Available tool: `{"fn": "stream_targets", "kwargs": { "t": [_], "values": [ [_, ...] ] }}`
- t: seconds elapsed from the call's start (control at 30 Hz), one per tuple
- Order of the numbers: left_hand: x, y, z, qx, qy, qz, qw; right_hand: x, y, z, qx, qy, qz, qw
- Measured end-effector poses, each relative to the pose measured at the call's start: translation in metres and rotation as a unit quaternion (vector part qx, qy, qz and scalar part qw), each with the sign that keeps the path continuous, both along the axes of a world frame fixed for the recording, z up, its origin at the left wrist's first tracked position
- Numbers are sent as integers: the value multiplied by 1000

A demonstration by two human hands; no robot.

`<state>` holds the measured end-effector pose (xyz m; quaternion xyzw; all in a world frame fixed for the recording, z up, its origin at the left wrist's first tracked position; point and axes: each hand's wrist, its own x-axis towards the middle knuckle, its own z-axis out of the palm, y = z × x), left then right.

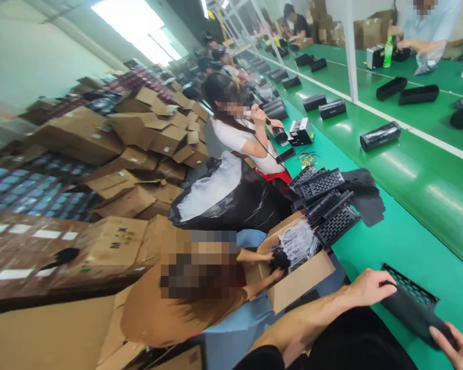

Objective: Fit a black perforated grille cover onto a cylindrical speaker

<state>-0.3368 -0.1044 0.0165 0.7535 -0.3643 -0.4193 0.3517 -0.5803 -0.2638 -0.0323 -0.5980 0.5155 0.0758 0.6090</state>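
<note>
At the lower right, my left hand [371, 288] pinches one end of a limp black cloth sheet [412, 307]. The fingers of my right hand [453, 345] close on the sheet's other end, close to the frame edge and partly cut off. Beneath and behind the cloth, a black perforated grille panel [411, 285] lies on the green table [401, 236]; the cloth covers part of it. Farther up the table sit a pile of similar black grilles [337, 225] and a stack of dark cloth sheets [366, 195].
A co-worker [185, 308] reaches into an open cardboard box [301, 282] of bagged cables, left of my arm. Another person [239, 133] works farther along. Black speaker housings [380, 136] stand on the green conveyor [440, 180]. Cartons [118, 241] crowd the left.
</note>
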Motion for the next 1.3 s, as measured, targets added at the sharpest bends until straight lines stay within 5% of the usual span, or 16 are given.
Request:
{"fn": "stream_targets", "kwargs": {
  "t": [0.1,0.17,0.37,0.7,1.07,1.3],
  "values": [
    [0,9,-12,17,10,3,1000,11,15,27,-67,-17,-24,997],
    [0,14,-28,27,25,-7,999,19,20,29,-117,-21,-2,993],
    [1,21,-62,51,11,-28,998,12,29,-5,-144,32,-41,988],
    [22,2,-109,59,-97,56,992,16,25,-45,-245,108,-55,962],
    [27,-9,-119,53,-98,42,993,33,15,-60,-285,142,-15,948],
    [30,-10,-116,16,47,45,998,31,18,-61,-272,119,-26,954]
  ]
}}
